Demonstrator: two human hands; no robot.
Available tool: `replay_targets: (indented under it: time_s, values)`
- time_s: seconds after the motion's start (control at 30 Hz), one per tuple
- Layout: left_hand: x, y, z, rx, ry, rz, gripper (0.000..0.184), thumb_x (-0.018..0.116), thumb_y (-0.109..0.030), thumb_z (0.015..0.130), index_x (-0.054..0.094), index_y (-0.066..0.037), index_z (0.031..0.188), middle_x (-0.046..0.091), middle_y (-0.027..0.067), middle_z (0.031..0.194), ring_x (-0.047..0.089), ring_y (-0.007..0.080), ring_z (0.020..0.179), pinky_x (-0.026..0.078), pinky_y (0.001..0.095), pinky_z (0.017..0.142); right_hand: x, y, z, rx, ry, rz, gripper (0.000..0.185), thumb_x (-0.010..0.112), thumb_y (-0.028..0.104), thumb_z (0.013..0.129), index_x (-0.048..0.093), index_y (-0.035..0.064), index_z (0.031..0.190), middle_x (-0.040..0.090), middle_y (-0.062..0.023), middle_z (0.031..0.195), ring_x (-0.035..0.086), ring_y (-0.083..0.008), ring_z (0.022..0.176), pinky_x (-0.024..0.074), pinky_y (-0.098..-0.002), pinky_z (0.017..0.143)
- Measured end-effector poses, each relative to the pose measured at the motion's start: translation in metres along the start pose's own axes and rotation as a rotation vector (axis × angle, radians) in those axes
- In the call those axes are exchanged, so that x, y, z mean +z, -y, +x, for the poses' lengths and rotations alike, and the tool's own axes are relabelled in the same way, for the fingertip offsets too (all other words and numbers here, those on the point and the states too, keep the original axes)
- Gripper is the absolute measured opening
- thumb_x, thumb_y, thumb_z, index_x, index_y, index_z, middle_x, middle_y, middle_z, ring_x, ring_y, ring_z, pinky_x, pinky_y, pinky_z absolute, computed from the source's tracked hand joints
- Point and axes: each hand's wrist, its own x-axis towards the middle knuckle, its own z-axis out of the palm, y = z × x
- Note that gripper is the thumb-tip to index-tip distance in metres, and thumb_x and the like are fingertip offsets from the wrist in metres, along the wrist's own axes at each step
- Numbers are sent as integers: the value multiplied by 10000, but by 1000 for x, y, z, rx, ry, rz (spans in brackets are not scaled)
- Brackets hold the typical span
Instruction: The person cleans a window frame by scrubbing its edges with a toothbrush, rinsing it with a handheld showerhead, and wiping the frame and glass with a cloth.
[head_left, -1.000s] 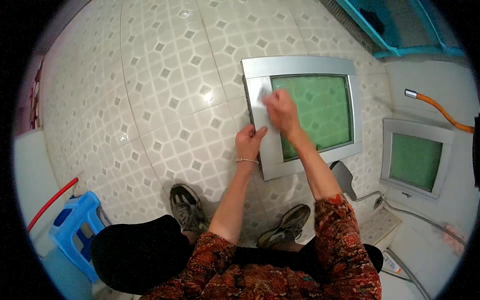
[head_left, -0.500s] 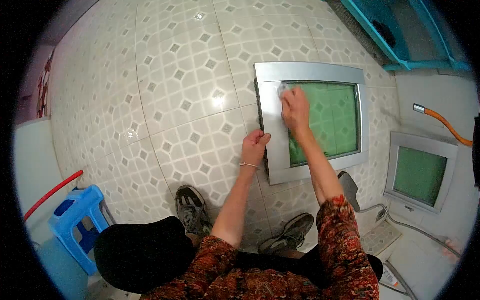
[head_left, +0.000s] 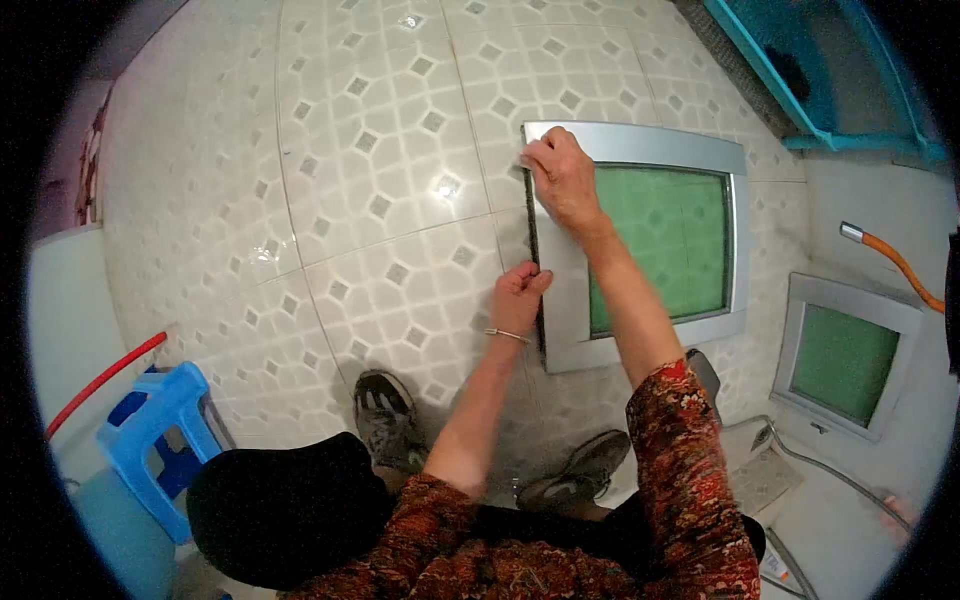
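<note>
A framed glass panel with a silver-grey frame and green-looking glass lies on the tiled floor. My left hand, a band at its wrist, grips the frame's left edge with fingers closed. Near the frame's upper left corner is my right hand, its fingers bent and pressed together; what they hold, if anything, is hidden. My right forearm crosses over the glass.
A second, smaller framed panel leans at the right wall. Around it are an orange hose and a grey hose. A blue stool and red hose are at left, a blue rack at upper right.
My right hand has moved from the inner edge of the frame's left side to its upper left corner. My left hand stays on the left edge. The whole view has shifted slightly.
</note>
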Motion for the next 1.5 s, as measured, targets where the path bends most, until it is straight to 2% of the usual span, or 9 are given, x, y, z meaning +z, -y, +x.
replay_targets:
  time_s: [0.3,0.4,0.6,0.8,0.97,1.07,1.3,1.33,1.5]
  values:
    - [0,-13,-2,-21,4,10,118,640,-142,815,586,-44,780,515,-59,676,445,58,629,374,219,564,-36,38,-86,129,220,3,67,613,48,743,597,58,808,485,-117,733,534,-299,697,447,-373,583]
    - [-2,-8,-3,-32,39,-47,135,642,-158,811,582,-45,769,514,-52,676,440,64,636,380,233,573,-19,12,-56,24,109,-35,54,612,44,762,590,46,811,505,-122,751,545,-294,692,453,-363,593]
    - [0,-31,-9,-47,-30,76,212,672,-227,791,591,-32,781,514,-44,656,443,76,626,393,255,578,-17,-4,18,510,-340,209,69,599,115,811,618,85,871,556,-135,839,566,-303,724,459,-385,645]
    - [2,-25,-9,-53,-79,121,178,643,-165,818,559,-22,753,480,-57,641,400,55,614,353,219,555,17,-2,7,90,-45,-73,77,609,162,801,579,93,812,486,-105,751,536,-299,713,456,-408,578]
    - [-1,-19,-7,-17,-40,130,207,665,-200,803,576,-20,752,509,-43,645,427,63,618,372,249,554,21,-18,42,101,-50,-214,85,605,137,794,554,73,769,509,-113,757,539,-291,702,452,-412,575]
    - [-1,-19,-5,-18,-43,98,204,663,-205,803,574,-36,733,507,-43,644,427,58,618,369,250,550,12,-79,60,512,-131,-327,82,602,141,801,567,67,789,538,-128,780,555,-296,738,458,-426,602]
    - [2,-11,-6,-40,-37,-9,205,654,-184,812,537,-59,699,448,-69,643,399,46,613,349,225,548,-2,-22,2,320,109,-86,183,599,207,823,605,140,993,544,-136,814,566,-296,811,466,-409,630]
    - [1,-10,-5,-46,-36,41,206,654,-184,811,533,-62,698,445,-71,645,397,45,614,345,222,548,-8,-20,-3,30,72,-208,148,575,241,840,613,165,961,527,-118,779,562,-278,759,464,-398,582]
    - [6,-7,-5,48,-94,-46,208,651,-178,814,517,-81,689,424,-84,647,381,40,609,320,207,540,-74,-140,-35,273,-220,-546,197,573,266,853,649,179,1011,526,-101,760,554,-273,688,461,-400,564]
